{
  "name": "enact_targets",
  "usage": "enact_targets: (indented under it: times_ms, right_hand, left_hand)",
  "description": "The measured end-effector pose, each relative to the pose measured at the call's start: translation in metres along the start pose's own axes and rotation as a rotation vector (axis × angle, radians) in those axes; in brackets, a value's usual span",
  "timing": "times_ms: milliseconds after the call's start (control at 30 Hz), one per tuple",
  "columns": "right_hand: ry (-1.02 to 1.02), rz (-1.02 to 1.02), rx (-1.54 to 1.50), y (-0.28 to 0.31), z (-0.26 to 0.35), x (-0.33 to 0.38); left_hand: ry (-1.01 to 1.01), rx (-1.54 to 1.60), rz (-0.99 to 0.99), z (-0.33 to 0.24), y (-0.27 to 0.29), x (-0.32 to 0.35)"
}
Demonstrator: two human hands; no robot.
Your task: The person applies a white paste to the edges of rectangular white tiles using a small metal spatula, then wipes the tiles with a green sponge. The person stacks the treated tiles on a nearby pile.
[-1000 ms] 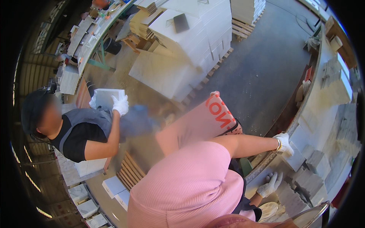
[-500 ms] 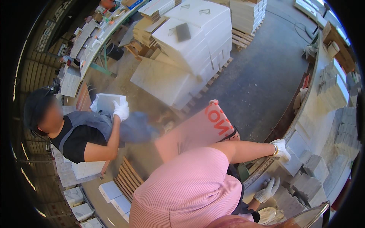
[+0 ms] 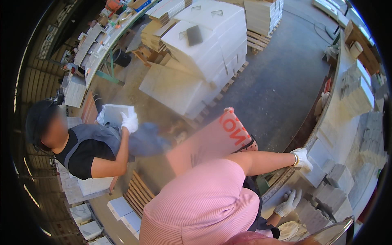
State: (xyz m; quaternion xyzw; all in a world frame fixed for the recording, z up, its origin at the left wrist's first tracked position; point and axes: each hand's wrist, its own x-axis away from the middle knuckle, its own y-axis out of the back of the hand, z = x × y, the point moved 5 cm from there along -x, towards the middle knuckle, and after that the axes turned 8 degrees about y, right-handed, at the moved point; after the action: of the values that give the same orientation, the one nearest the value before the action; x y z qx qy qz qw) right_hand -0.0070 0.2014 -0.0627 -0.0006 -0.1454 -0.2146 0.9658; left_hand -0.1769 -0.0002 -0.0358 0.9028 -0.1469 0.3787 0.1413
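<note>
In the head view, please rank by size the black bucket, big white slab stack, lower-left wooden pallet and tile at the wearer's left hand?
1. White slab stack
2. Wooden pallet
Unranked: black bucket and tile look close, and the left hand partly hides the tile.

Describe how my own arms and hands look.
Your left hand wears a white glove with a yellowish band; your right hand, a whitish glove. A pink ribbed sleeve leaves the left forearm bare.

Long bench (image 3: 346, 57): flat pale slab (image 3: 314, 173), grey blocks (image 3: 341, 178), stacked tiles (image 3: 357, 94).
</note>
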Motion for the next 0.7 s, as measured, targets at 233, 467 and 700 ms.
enact_targets:
  times_ms: [233,467,700]
  right_hand:
    - [-0.015,-0.037,0.018,-0.003,0.004,0.002]
    - [-0.018,-0.026,0.042,-0.002,0.004,0.002]
    - [-0.027,-0.017,-0.040,-0.002,-0.001,0.002]
  left_hand:
    - [-0.010,-0.012,-0.024,0.001,-0.003,-0.004]
    - [-0.038,-0.024,-0.043,0.002,-0.001,-0.005]
    - [-0.077,-0.005,-0.014,0.014,-0.009,-0.025]
